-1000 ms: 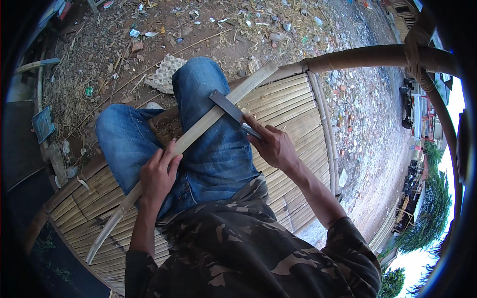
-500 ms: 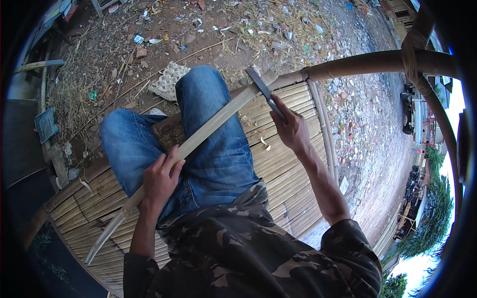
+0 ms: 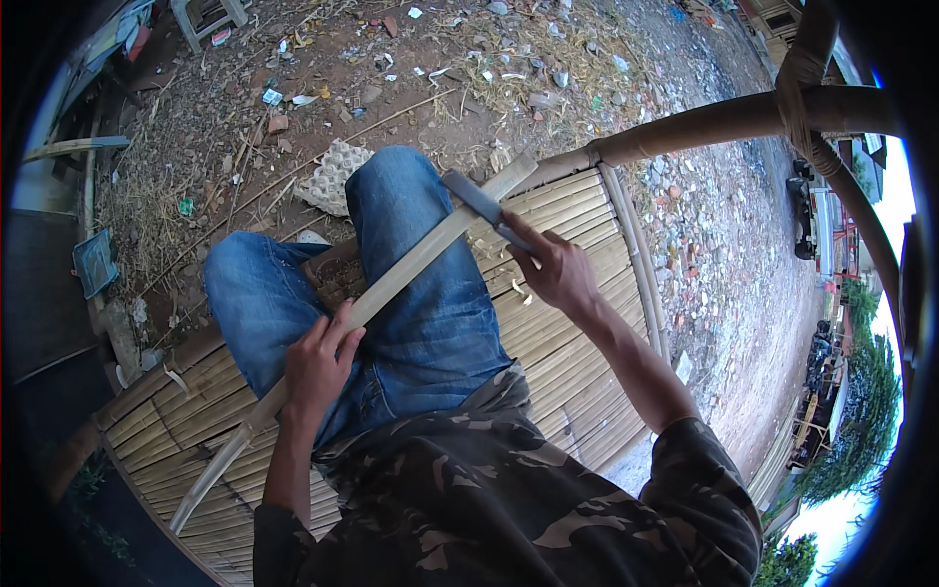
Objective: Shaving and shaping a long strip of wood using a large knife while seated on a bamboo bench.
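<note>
A long pale split-bamboo strip (image 3: 416, 257) runs slantwise across my jeans, from the lower left up to the far right. My left hand (image 3: 323, 360) is closed around it near my lap, thumb on the upper side. In my right hand (image 3: 556, 267) is a knife (image 3: 473, 198) with a broad grey blade; the fingers wrap its handle, hiding most of it. The blade lies across the strip a little short of its far end, over my right knee. Whether the edge bites into the bamboo I cannot tell.
I sit on a slatted bamboo platform (image 3: 562, 323) with a few curled shavings (image 3: 521, 292) on it. A thick bamboo rail (image 3: 685, 132) joins a lashed post at the right. Beyond my knees, an egg tray (image 3: 335, 176) lies on littered ground, and a stool (image 3: 208, 20) stands farther off.
My right hand has drawn the knife leftward along the strip, away from its far end, and the blade is turned flatter. My left hand keeps its hold. The whole view has shifted slightly.
</note>
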{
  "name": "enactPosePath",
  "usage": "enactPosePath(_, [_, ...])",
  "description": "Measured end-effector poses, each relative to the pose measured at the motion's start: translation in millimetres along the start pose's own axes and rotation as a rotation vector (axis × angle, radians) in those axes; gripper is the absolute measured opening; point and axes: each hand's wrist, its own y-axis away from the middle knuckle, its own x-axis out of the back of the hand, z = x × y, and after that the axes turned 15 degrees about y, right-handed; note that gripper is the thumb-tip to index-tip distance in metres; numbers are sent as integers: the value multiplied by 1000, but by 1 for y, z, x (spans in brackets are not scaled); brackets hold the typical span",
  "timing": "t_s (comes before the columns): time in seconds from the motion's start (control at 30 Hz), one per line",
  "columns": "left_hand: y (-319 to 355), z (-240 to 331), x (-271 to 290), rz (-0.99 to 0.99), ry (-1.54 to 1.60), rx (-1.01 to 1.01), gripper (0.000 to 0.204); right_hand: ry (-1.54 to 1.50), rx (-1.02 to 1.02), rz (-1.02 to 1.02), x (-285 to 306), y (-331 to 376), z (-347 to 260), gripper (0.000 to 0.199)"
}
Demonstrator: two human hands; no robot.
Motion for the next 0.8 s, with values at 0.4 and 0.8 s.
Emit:
enactPosePath(0.4, [-17,-21,27,-234,594,448,45,-68,-609,-43,-42,75,53,54])
enactPosePath(0.8, [-11,13,6,-124,-7,67,37,-122,-430,294,-49,73,-7,31])
